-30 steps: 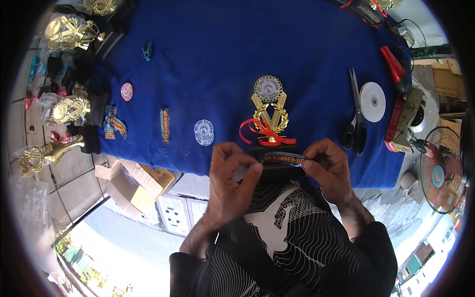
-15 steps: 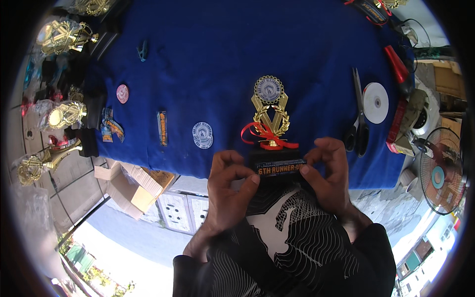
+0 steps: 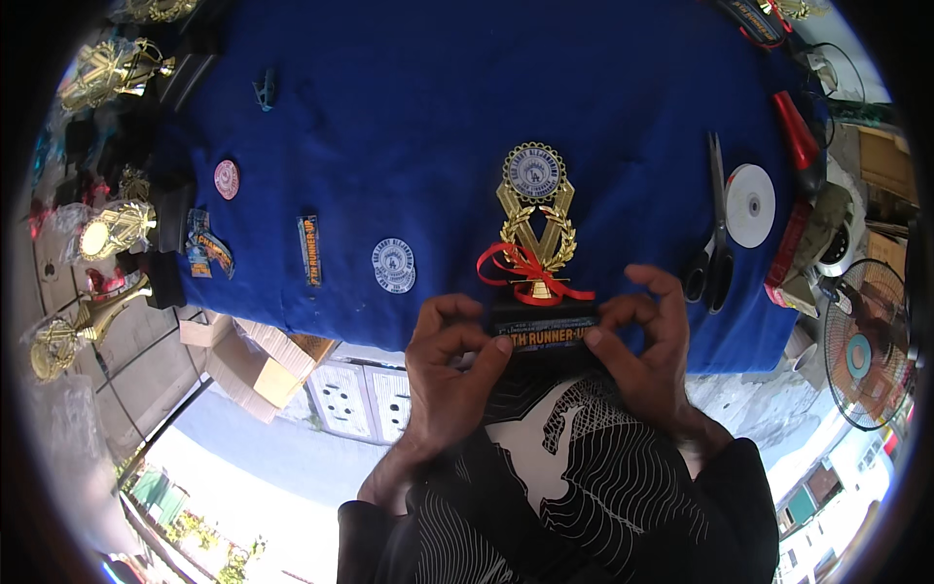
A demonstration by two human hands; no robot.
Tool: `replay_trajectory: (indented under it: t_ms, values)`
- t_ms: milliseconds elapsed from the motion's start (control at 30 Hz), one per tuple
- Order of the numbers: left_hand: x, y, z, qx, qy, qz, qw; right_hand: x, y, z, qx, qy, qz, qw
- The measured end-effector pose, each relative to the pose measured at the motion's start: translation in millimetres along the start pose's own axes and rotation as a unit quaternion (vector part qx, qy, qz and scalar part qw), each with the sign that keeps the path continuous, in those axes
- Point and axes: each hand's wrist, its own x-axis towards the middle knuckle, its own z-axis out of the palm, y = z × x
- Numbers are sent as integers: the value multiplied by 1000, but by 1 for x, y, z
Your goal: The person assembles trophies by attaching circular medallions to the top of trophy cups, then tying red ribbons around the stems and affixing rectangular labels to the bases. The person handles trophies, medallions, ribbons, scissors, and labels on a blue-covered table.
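A gold trophy lies flat at the table's near edge, its black base toward me. It carries a round medallion at the top, a laurel wreath and a red ribbon bow. A printed label strip runs along the front of the base. My left hand presses its thumb on the strip's left end, fingers curled. At the right end, my right hand does the same with its thumb, its index finger bent above. The fingertips behind the base are partly hidden.
On the blue cloth lie a round sticker, another strip, scissors, a white ribbon spool and a red hair dryer. More trophies stand at left. A fan and cardboard box flank the table.
Both thumbs stay at the strip's ends, the left one slightly further over its printed face. The view has shifted a little; the trophy stays put between my hands.
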Motion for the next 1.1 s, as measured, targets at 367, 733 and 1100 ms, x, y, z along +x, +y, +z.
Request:
replay_trajectory:
  t_ms: [367, 733, 1100]
  values:
    - [10, 6, -1, 12, -13, -38, 999, 16, -16, -4, -9, -17, 124, 992]
    - [14, 8, -2, 8, -24, -59, 998, 25, -15, -7, 36, -40, 176, 983]
    - [15, 5, -2, 10, -23, -59, 998, 27, -13, -7, 51, -49, 172, 983]
